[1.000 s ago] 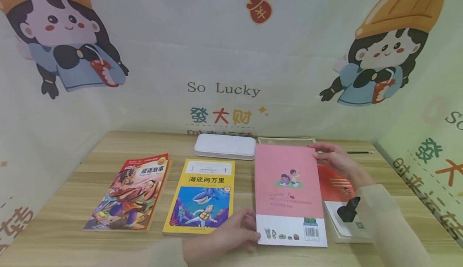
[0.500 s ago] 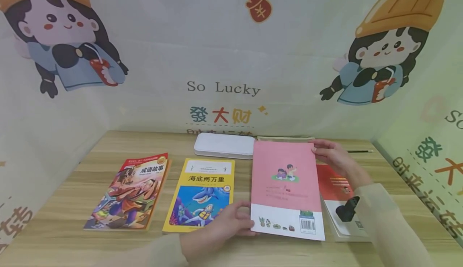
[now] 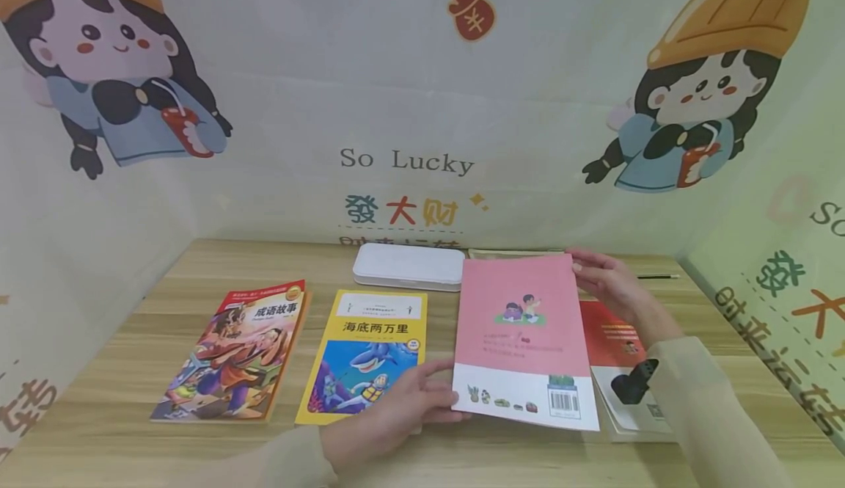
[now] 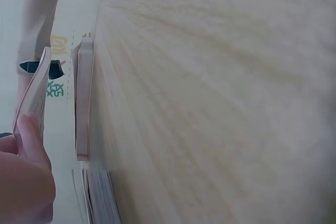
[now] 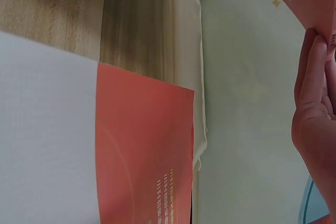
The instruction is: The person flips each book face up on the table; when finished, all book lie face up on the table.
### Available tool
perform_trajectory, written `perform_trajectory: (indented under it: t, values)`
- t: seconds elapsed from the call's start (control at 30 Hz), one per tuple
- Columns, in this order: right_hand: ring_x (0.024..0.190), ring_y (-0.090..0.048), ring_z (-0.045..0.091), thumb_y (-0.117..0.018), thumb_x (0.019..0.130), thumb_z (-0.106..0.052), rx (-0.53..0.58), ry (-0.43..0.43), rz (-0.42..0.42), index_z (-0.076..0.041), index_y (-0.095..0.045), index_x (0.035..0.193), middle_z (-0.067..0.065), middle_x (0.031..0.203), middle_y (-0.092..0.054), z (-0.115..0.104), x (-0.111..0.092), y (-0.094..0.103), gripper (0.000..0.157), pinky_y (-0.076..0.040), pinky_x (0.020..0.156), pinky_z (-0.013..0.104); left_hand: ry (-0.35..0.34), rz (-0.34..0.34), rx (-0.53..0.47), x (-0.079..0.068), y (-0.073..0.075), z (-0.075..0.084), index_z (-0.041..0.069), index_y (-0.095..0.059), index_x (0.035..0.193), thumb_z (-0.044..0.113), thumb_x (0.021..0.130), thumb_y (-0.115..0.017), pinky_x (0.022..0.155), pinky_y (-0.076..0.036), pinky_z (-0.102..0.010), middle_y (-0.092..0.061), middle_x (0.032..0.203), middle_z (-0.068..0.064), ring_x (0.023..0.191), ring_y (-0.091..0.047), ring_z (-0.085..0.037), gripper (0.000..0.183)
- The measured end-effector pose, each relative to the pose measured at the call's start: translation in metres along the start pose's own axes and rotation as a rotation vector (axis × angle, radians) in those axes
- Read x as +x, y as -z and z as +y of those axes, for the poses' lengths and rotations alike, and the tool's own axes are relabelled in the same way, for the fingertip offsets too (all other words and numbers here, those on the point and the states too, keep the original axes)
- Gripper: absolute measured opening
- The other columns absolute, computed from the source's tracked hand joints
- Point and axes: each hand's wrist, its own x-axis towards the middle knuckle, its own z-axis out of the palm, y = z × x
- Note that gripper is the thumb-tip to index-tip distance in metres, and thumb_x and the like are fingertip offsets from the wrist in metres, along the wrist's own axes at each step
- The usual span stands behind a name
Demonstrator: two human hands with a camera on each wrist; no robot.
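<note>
A pink-and-white book (image 3: pixel 518 304) is held up off the table, its face with the barcode toward me. My left hand (image 3: pixel 403 407) pinches its lower left edge; in the left wrist view the thumb and fingers (image 4: pixel 32 135) lie on either side of the thin book. At the upper right corner my right hand (image 3: pixel 614 290) grips it too, with the fingers (image 5: pixel 313 72) on the edge in the right wrist view. Under my left wrist lies a yellow book (image 3: pixel 376 308) with a shark cover. A red-and-white book (image 5: pixel 144 145) lies below my right hand.
An idiom storybook (image 3: pixel 234 356) lies at the left of the wooden table (image 3: pixel 152 312). Along the back are a white case (image 3: pixel 409 264), a beige-edged flat item (image 3: pixel 515 254) partly hidden by the pink book, and a thin pen (image 3: pixel 659 277). A printed cloth (image 3: pixel 290 106) hangs behind.
The pink-and-white book has risen slightly, its lower edge moving up and away from me. Both hands keep their hold and rise a little with it. The other books stay put.
</note>
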Motion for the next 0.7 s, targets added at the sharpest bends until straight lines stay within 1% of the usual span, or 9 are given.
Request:
perform_trajectory:
  t: [0.07,0.13,0.17,0.23,0.33,0.43,0.5,0.6,0.7]
  values:
    - [0.096,-0.055,0.006,-0.048,0.091,-0.009,0.040,0.018,-0.010,-0.002,-0.039,0.127,-0.008,0.103,-0.058,-0.001,-0.002,0.000,0.038,-0.043,0.082,0.018,-0.004,-0.012,-0.010,0.000,0.001,0.001,0.001,-0.034,0.133,-0.001,0.085,-0.053,0.075,-0.049,-0.032,-0.060,0.104,-0.017,0.085,-0.061,-0.028,0.052]
    - [0.096,-0.055,0.006,-0.046,0.092,-0.008,0.087,0.047,-0.023,-0.010,-0.048,0.120,-0.007,0.105,-0.058,-0.002,-0.003,-0.001,0.028,-0.043,0.082,0.018,-0.003,-0.027,-0.041,0.000,0.002,0.001,0.001,-0.033,0.133,-0.002,0.085,-0.052,0.075,-0.049,-0.032,-0.059,0.105,-0.018,0.085,-0.061,-0.029,0.052]
    - [0.096,-0.055,0.007,-0.045,0.092,-0.007,0.116,0.064,-0.032,-0.014,-0.052,0.115,-0.007,0.106,-0.058,-0.002,-0.003,-0.001,0.025,-0.043,0.083,0.019,-0.001,-0.039,-0.060,0.000,0.003,0.002,0.001,-0.033,0.133,-0.003,0.085,-0.051,0.075,-0.049,-0.032,-0.059,0.106,-0.019,0.085,-0.061,-0.029,0.052]
    - [0.097,-0.055,0.009,-0.042,0.093,-0.006,0.176,0.107,-0.062,-0.018,-0.057,0.108,-0.004,0.107,-0.058,-0.003,-0.002,0.000,0.025,-0.044,0.083,0.020,0.001,-0.076,-0.108,0.001,0.005,0.003,-0.001,-0.031,0.134,-0.004,0.086,-0.050,0.076,-0.049,-0.031,-0.057,0.108,-0.021,0.086,-0.061,-0.029,0.052]
    - [0.095,-0.056,0.011,-0.041,0.093,-0.004,0.276,0.174,-0.116,-0.015,-0.060,0.108,-0.001,0.105,-0.060,-0.003,0.000,0.000,0.027,-0.044,0.083,0.022,0.009,-0.146,-0.182,0.001,0.009,0.005,-0.003,-0.028,0.134,-0.004,0.087,-0.048,0.077,-0.048,-0.031,-0.054,0.112,-0.024,0.086,-0.061,-0.028,0.052]
    - [0.095,-0.056,0.012,-0.041,0.093,-0.003,0.344,0.242,-0.186,-0.011,-0.060,0.111,0.001,0.106,-0.060,-0.003,0.002,-0.001,0.027,-0.044,0.083,0.023,0.023,-0.215,-0.222,0.002,0.013,0.007,-0.002,-0.026,0.136,-0.003,0.088,-0.047,0.078,-0.048,-0.030,-0.052,0.114,-0.025,0.084,-0.061,-0.025,0.052]
    - [0.100,-0.054,0.014,-0.041,0.093,-0.004,0.377,0.292,-0.266,-0.008,-0.057,0.116,0.003,0.112,-0.058,-0.001,0.005,0.002,0.028,-0.043,0.086,0.025,0.032,-0.258,-0.234,0.002,0.015,0.008,-0.002,-0.024,0.136,-0.002,0.089,-0.046,0.078,-0.048,-0.029,-0.051,0.116,-0.025,0.083,-0.061,-0.023,0.052]
    - [0.104,-0.052,0.015,-0.038,0.094,-0.004,0.398,0.341,-0.358,-0.007,-0.052,0.121,0.004,0.118,-0.055,-0.002,0.008,0.001,0.031,-0.041,0.089,0.027,0.037,-0.306,-0.243,0.002,0.017,0.008,-0.002,-0.024,0.136,-0.002,0.089,-0.044,0.077,-0.048,-0.027,-0.050,0.117,-0.024,0.082,-0.061,-0.021,0.051]
    - [0.106,-0.051,0.016,-0.037,0.094,-0.005,0.422,0.358,-0.405,-0.006,-0.049,0.123,0.006,0.121,-0.052,-0.003,0.010,0.001,0.032,-0.041,0.089,0.028,0.043,-0.344,-0.245,0.003,0.019,0.008,-0.003,-0.025,0.136,-0.002,0.090,-0.043,0.077,-0.048,-0.026,-0.050,0.116,-0.022,0.084,-0.059,-0.020,0.050]
